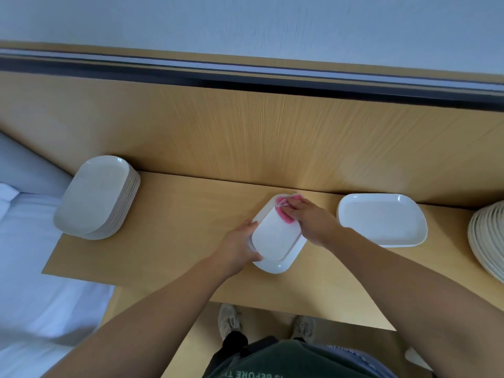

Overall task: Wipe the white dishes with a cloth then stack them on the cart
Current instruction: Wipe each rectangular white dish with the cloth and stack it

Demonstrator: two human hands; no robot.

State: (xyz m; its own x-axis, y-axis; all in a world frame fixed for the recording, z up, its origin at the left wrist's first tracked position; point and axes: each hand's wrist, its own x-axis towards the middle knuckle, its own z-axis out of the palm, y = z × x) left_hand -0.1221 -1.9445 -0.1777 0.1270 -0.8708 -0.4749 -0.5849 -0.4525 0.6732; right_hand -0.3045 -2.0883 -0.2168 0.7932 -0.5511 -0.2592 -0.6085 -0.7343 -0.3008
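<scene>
The dish (275,236) is located mid-table (169,230), toward the far side, between both hands. Its left rim is gripped by the left hand (240,244), with the fingers curled round the edge. The pink cloth (283,212) is pressed onto the far end of the dish by the right hand (308,218), with the fingers laid nearly straight on it. A left stack (95,197) of white dishes is placed at far left. A right dish (381,219) lies near the right hand, and an edge stack (488,238) is cut off at the right border.
</scene>
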